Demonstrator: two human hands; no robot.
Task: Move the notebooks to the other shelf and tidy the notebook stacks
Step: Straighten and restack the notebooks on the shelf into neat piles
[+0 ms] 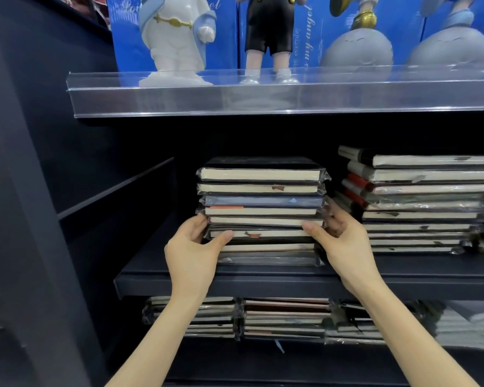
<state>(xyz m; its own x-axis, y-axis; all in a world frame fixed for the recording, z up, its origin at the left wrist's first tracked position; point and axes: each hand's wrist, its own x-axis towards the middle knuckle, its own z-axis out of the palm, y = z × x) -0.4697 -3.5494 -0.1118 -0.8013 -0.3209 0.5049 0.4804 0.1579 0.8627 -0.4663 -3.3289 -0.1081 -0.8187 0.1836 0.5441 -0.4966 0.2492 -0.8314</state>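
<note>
Plastic-wrapped notebook stack [263, 188] held between both my grips on the dark shelf [263, 286].
My left grip [193, 247] and right grip [344, 238] clasp its lower notebooks from either side, thumbs pressed on the page edges, fingers curled round the ends. Just right of my right grip sits a second stack [425, 205]; below my wrists, more notebooks [285, 317] lie on the lower shelf [263, 361].

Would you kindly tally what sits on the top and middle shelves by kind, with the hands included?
Figurines: 4
Notebook stacks: 2, with perhaps a sliver of a third at the right edge
Hands: 2, both gripping the middle stack
Total: 8
</note>
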